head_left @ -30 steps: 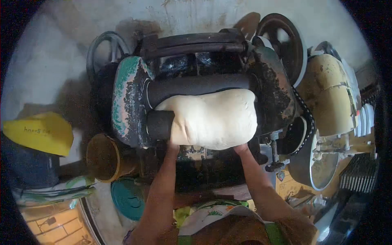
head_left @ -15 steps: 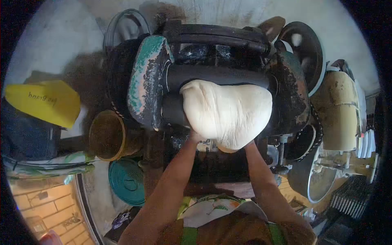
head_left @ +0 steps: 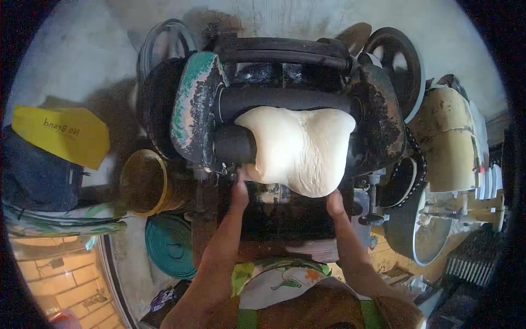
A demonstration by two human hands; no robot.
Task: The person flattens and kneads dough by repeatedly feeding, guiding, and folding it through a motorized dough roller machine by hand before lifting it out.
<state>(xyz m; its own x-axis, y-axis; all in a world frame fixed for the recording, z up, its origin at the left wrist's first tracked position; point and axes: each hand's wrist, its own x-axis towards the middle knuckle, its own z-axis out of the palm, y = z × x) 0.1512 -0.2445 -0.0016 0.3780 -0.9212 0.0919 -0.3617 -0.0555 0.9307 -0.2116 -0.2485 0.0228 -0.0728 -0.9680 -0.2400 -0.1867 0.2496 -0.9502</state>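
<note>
A thick, pale slab of dough is draped over the dark rollers of a dough-rolling machine, its folded lower end hanging toward me. My left hand is at the dough's lower left edge, with the fingers curling in behind it below the front roller. At the lower right corner, my right hand reaches up under the dough, which hides its fingers. Both hands hold the dough from below. The rear roller runs just behind the dough's top edge.
Worn machine housings, green-flaked on the left and dark on the right, flank the rollers. A drive chain and a large wheel are at right. A brown bucket, teal lid and yellow bag stand left.
My hands have moved apart, the left one outward to the dough's left edge and more exposed. The dough's lower end has risen a little and its shape has changed. The view has shifted slightly.
</note>
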